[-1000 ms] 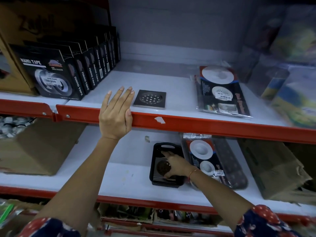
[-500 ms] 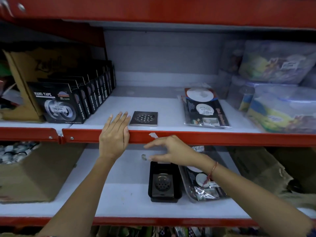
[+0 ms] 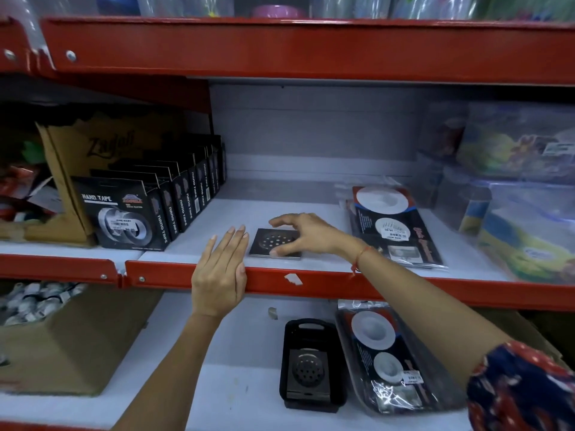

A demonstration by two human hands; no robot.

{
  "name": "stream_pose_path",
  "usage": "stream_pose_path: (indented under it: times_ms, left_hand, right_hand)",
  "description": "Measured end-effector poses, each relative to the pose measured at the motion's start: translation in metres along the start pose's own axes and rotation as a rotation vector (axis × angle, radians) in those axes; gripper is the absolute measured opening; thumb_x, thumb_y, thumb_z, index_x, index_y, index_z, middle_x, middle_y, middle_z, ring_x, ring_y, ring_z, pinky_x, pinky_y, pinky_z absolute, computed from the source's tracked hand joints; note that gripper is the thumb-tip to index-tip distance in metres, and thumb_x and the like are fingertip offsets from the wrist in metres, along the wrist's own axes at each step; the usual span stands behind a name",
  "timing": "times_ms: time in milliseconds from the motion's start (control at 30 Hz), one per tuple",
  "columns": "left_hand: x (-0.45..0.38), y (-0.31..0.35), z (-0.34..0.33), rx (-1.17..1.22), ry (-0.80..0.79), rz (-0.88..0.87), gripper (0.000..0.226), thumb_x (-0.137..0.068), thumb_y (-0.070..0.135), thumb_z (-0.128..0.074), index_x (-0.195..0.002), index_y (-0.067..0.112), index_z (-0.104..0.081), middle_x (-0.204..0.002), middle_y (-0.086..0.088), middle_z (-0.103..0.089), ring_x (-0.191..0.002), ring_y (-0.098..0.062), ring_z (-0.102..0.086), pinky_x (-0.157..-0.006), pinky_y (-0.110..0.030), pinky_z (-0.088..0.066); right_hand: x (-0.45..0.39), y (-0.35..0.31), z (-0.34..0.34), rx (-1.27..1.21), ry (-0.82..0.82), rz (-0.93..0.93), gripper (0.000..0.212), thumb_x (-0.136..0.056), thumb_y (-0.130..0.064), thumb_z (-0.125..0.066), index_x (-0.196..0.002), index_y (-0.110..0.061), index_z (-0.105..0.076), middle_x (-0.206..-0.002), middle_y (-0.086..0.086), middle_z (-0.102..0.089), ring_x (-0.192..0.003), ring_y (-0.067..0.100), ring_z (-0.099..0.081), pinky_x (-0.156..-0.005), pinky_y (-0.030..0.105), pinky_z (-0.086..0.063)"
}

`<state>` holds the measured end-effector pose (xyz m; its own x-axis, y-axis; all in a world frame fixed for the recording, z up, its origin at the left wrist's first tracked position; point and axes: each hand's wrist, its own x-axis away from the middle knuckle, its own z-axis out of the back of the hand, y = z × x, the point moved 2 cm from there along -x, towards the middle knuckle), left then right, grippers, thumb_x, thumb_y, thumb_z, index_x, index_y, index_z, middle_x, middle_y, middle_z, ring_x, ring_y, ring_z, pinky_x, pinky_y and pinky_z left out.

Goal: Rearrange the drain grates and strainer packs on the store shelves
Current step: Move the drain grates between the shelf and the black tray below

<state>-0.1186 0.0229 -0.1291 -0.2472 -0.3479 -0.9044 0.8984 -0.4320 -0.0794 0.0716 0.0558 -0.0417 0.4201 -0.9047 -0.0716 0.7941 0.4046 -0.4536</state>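
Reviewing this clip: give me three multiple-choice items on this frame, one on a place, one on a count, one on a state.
1. Where does the square drain grate under the right hand lie?
A. middle shelf
B. lower shelf
C. cardboard box

2. How many strainer packs show?
A. one
B. two
C. four

3. What is the left hand doing?
A. lifting a pack
B. resting flat on the red shelf edge
C. gripping tape

Answers: 1 A, it sits above the red edge; 2 B, upper pack, lower pack; 3 B, open palm, holding nothing.
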Motion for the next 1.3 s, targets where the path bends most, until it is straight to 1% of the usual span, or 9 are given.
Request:
stream_pose_path:
  times_ms: [67,133,300,567,800,900,1000,1167,1300]
  left_hand:
    - [0.0,0.0,0.0,-0.003,0.014,-0.011,0.048,-0.094,0.017,-0.026,-0.128,0.002,-0.057,-0.137,-0.011,-0.055,-0.13,-0.023,-0.05,-0.112,-0.044,-0.036]
    - [0.0,0.0,0.0,-0.011,0.024,-0.016,0.049,-0.093,0.017,-0.027,-0.129,0.002,-0.056,-0.137,-0.011,-0.055,-0.131,-0.024,-0.05,-0.113,-0.043,-0.035]
    - [0.001,0.0,-0.001,-0.024,0.027,-0.006,0.05,-0.093,0.018,-0.026,-0.129,0.002,-0.055,-0.138,-0.011,-0.054,-0.132,-0.024,-0.049,-0.113,-0.043,-0.035]
    - [0.002,0.003,0.003,-0.027,-0.02,0.037,0.046,-0.096,0.016,-0.027,-0.129,0.002,-0.056,-0.137,-0.011,-0.055,-0.131,-0.022,-0.05,-0.113,-0.044,-0.036]
    - [0.003,0.007,0.015,-0.043,-0.174,0.059,0.046,-0.099,0.019,-0.026,-0.131,0.003,-0.054,-0.14,-0.013,-0.052,-0.131,-0.021,-0.05,-0.116,-0.039,-0.03]
    - [0.002,0.009,0.018,-0.064,-0.223,0.09,0.046,-0.099,0.021,-0.026,-0.131,0.003,-0.054,-0.14,-0.013,-0.053,-0.13,-0.02,-0.051,-0.116,-0.038,-0.031]
    - [0.003,0.013,0.02,-0.072,-0.246,0.125,0.047,-0.099,0.022,-0.025,-0.131,0.003,-0.054,-0.138,-0.013,-0.055,-0.128,-0.02,-0.053,-0.116,-0.039,-0.032]
    - [0.003,0.015,0.021,-0.081,-0.256,0.147,0.048,-0.099,0.023,-0.024,-0.132,0.003,-0.053,-0.138,-0.013,-0.054,-0.128,-0.021,-0.053,-0.115,-0.039,-0.033]
    - [0.004,0.015,0.017,-0.078,-0.223,0.145,0.047,-0.1,0.022,-0.024,-0.132,0.003,-0.053,-0.139,-0.013,-0.054,-0.129,-0.02,-0.052,-0.115,-0.04,-0.034]
  right_hand:
    - [-0.01,0.007,-0.004,0.032,-0.13,-0.08,0.097,-0.068,-0.054,-0.075,-0.147,-0.026,-0.027,-0.153,0.001,-0.035,-0.138,0.02,-0.034,-0.113,0.035,-0.031]
    - [-0.016,0.013,-0.008,0.002,-0.188,-0.116,0.104,-0.067,-0.054,-0.076,-0.149,-0.026,-0.019,-0.153,0.003,-0.034,-0.139,0.023,-0.035,-0.113,0.035,-0.031]
    - [-0.015,0.018,-0.007,-0.095,-0.054,-0.115,0.106,-0.062,-0.049,-0.081,-0.148,-0.021,-0.024,-0.144,0.007,-0.047,-0.129,0.024,-0.048,-0.108,0.03,-0.037]
    - [0.046,-0.005,0.014,-0.218,0.081,-0.02,0.101,-0.057,-0.047,-0.084,-0.143,-0.02,-0.038,-0.129,-0.006,-0.059,-0.12,0.009,-0.053,-0.111,0.03,-0.037]
    - [0.113,-0.026,-0.001,-0.319,0.048,0.023,0.091,-0.059,-0.036,-0.087,-0.138,-0.022,-0.046,-0.132,-0.009,-0.058,-0.121,-0.002,-0.052,-0.103,0.009,-0.033]
    - [0.128,-0.026,-0.016,-0.334,0.005,0.026,0.092,-0.057,-0.039,-0.087,-0.137,-0.019,-0.048,-0.135,-0.011,-0.056,-0.124,-0.004,-0.05,-0.11,0.017,-0.033]
    - [0.137,-0.02,-0.034,-0.373,-0.05,0.017,0.09,-0.057,-0.037,-0.088,-0.136,-0.018,-0.049,-0.137,-0.01,-0.054,-0.125,-0.003,-0.049,-0.112,0.019,-0.032]
    - [0.141,-0.001,-0.071,-0.284,-0.126,-0.036,0.086,-0.06,-0.038,-0.086,-0.136,-0.019,-0.049,-0.137,-0.009,-0.051,-0.124,0.003,-0.049,-0.107,0.015,-0.032]
    - [0.132,0.029,-0.1,-0.193,-0.156,-0.123,0.09,-0.061,-0.044,-0.084,-0.139,-0.02,-0.045,-0.142,-0.005,-0.047,-0.127,0.01,-0.046,-0.108,0.021,-0.033]
